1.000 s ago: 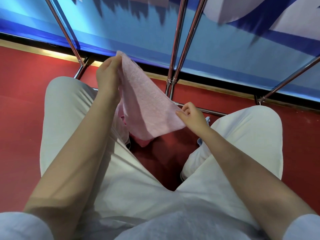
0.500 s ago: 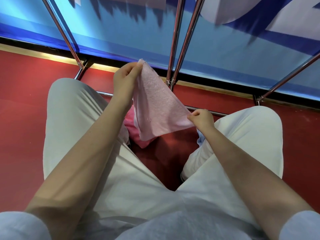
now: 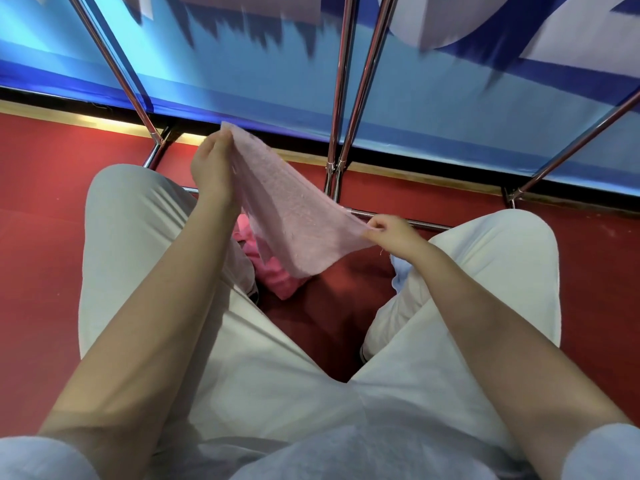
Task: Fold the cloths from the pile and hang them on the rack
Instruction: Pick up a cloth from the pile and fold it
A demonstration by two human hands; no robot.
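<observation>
A pale pink cloth (image 3: 294, 209) is stretched in the air between my hands, above the floor between my knees. My left hand (image 3: 211, 168) pinches its upper corner, raised toward the wall. My right hand (image 3: 391, 233) pinches the opposite corner, lower and to the right. The cloth's loose bottom edge hangs down over a brighter pink cloth pile (image 3: 273, 271) on the red floor by my left knee. A bit of light blue cloth (image 3: 400, 275) shows beside my right knee. The chrome rack (image 3: 346, 116) rises just beyond the cloth.
The rack's slanted legs (image 3: 114, 74) and low crossbar (image 3: 429, 224) stand on the red floor (image 3: 45, 188) against a blue banner wall (image 3: 242, 74). My knees in white trousers (image 3: 131, 230) flank the pile.
My left hand moved right and slightly down with its corner, then drew the cloth tauter. My right hand shifted a little right, keeping its pinch. The camera tilted slightly.
</observation>
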